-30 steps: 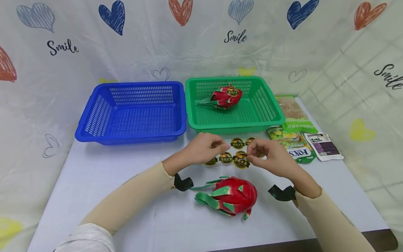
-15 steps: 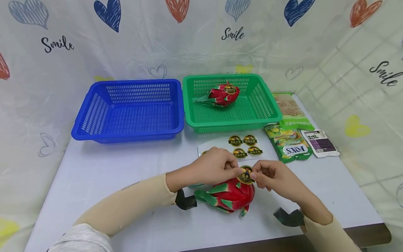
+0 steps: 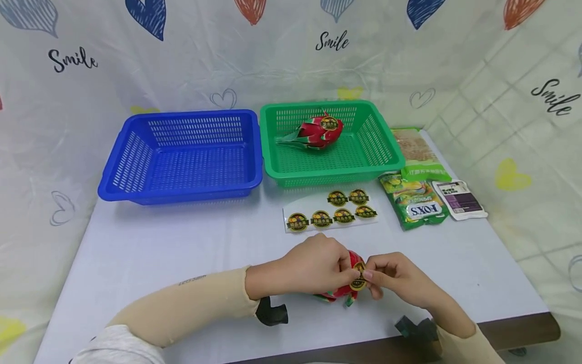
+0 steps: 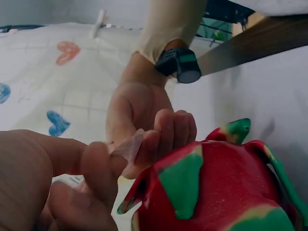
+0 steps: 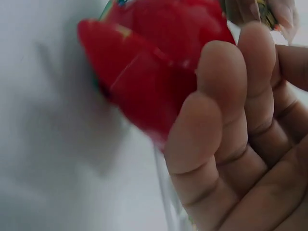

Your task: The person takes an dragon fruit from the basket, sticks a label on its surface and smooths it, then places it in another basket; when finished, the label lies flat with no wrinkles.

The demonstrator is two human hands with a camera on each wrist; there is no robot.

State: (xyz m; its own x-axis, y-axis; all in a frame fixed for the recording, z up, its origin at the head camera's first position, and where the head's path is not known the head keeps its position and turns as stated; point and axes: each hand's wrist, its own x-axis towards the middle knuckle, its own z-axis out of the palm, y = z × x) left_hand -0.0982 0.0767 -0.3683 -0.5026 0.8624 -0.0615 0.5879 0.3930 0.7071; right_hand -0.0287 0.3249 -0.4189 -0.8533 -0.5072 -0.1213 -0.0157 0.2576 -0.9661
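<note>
A round black-and-gold sticker (image 3: 357, 281) is stretched between both hands, close over the end of a red and green dragon fruit (image 3: 341, 292). My left hand (image 3: 316, 265) pinches its left edge and hides much of the fruit in the head view. With thumb and forefinger, my right hand (image 3: 402, 278) pinches the opposite edge. The left wrist view shows the sticker's pale underside (image 4: 131, 147) between the fingertips, beside the fruit (image 4: 224, 185). In the right wrist view, the right hand's other fingers (image 5: 221, 77) lie right at the fruit's red end (image 5: 159, 53).
A sheet of several stickers (image 3: 309, 211) lies beyond the hands. Behind it stand a blue basket (image 3: 182, 194) and a green basket (image 3: 336, 178); the green one holds a stickered dragon fruit (image 3: 313, 135). Several packets (image 3: 418, 202) lie at right. The table's front edge (image 3: 514, 331) is near.
Both hands have moved from the sticker sheet toward the front of the table, bringing one sticker, now lifted off, down to the near dragon fruit. The camera view has shifted slightly.
</note>
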